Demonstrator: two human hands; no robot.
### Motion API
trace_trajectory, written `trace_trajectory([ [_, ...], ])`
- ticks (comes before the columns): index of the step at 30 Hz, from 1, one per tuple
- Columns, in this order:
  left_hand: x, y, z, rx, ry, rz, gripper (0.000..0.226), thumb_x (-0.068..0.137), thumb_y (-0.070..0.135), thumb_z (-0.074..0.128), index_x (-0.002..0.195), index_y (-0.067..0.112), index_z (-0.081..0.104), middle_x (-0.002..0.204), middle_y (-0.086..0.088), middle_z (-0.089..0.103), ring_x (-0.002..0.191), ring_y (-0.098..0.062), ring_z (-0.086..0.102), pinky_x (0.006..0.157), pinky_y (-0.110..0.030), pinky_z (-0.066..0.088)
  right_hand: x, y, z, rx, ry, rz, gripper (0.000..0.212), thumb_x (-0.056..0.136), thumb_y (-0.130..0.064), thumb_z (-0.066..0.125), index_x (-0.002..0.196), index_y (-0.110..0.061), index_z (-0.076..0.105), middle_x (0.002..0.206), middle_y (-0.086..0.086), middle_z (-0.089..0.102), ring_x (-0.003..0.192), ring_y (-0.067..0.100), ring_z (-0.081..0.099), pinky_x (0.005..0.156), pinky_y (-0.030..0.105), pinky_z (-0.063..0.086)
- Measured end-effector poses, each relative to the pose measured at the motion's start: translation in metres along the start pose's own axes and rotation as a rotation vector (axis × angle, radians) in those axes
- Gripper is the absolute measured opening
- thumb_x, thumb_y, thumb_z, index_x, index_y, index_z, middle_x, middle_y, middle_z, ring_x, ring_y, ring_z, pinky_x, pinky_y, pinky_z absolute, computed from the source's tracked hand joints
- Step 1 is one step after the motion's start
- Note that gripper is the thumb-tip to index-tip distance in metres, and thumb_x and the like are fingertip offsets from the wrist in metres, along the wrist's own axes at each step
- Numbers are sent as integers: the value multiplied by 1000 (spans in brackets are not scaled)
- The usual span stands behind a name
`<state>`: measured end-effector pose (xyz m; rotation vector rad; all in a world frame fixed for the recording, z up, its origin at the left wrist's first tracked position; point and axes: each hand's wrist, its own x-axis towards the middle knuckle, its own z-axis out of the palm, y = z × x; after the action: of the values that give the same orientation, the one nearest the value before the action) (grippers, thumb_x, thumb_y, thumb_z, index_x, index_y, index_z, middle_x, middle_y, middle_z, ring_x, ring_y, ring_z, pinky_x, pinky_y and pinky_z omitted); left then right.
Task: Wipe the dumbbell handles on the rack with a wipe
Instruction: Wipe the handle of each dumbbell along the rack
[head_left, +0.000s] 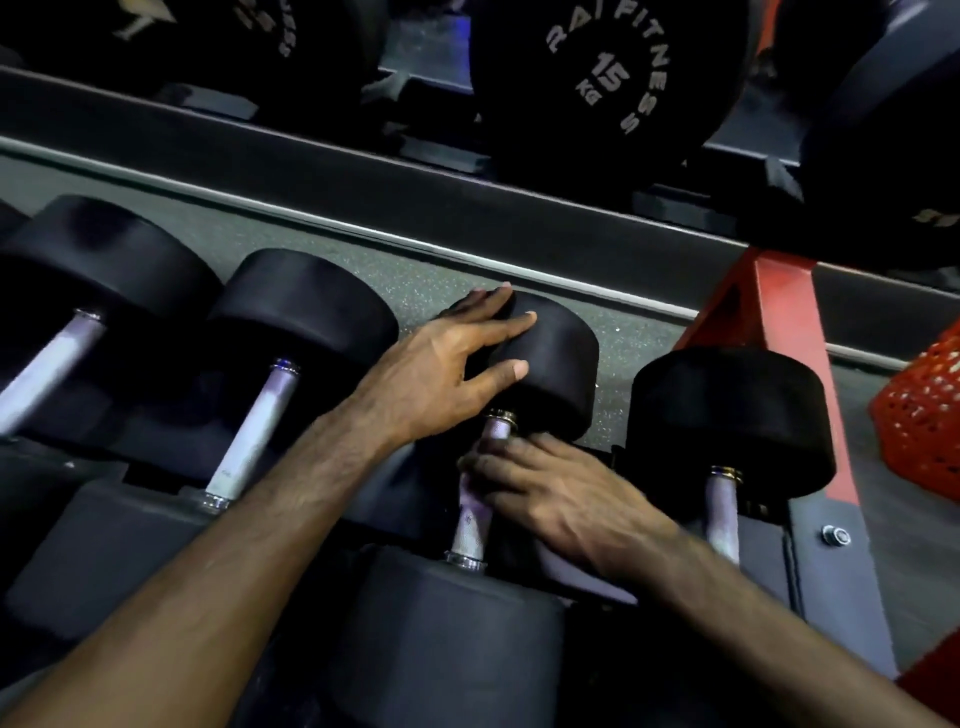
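Several black dumbbells lie side by side on the lower rack shelf. My left hand (457, 358) rests with spread fingers on the far head (556, 364) of the third dumbbell. My right hand (550, 499) is wrapped around that dumbbell's silver handle (470, 525), pressing a whitish wipe (467, 496) against it; only a small bit of the wipe shows under the fingers. To the left, two more handles (249, 441) (47, 369) are bare. On the right stands another dumbbell with its handle (722, 514) uncovered.
An upper shelf rail (415, 182) runs across above, carrying a large 15 kg dumbbell (608, 78). A red rack upright (795, 322) stands at the right, with a red perforated basket (924, 415) beyond it. Speckled grey floor shows behind the dumbbells.
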<state>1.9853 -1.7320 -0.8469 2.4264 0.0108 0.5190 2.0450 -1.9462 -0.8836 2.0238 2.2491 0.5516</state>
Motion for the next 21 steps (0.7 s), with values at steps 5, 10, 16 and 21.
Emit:
trace_trajectory([
  [5, 3, -3, -8, -15, -19, -21, 77, 87, 74, 54, 156, 41, 51, 172, 13, 31, 160, -2, 21, 132, -41, 25, -2, -1, 1, -7, -126, -182, 44, 113, -24, 30, 145, -12, 57, 150, 8, 57, 143, 26, 50, 118, 42, 41],
  [10, 6, -6, -9, -18, -35, -18, 69, 90, 65, 61, 155, 43, 52, 172, 12, 31, 160, -1, 19, 132, -43, 26, 6, 20, -2, -125, -115, -93, 46, 105, -16, 37, 147, -8, 55, 149, 13, 57, 141, 33, 52, 111, 45, 48],
  [16, 8, -7, -9, -33, -32, -12, 68, 90, 61, 63, 154, 40, 54, 172, 12, 32, 159, 0, 21, 132, -40, 25, 14, 13, -2, -157, -185, -268, 40, 105, -22, 41, 139, -15, 61, 136, 7, 65, 132, 31, 58, 115, 44, 43],
  [21, 9, -8, -10, -19, -60, -32, 69, 89, 66, 61, 154, 45, 52, 172, 18, 28, 160, 1, 19, 130, -43, 28, 25, 0, -8, -90, -250, -307, 35, 106, -20, 38, 124, -18, 67, 120, 4, 67, 117, 30, 63, 117, 45, 38],
])
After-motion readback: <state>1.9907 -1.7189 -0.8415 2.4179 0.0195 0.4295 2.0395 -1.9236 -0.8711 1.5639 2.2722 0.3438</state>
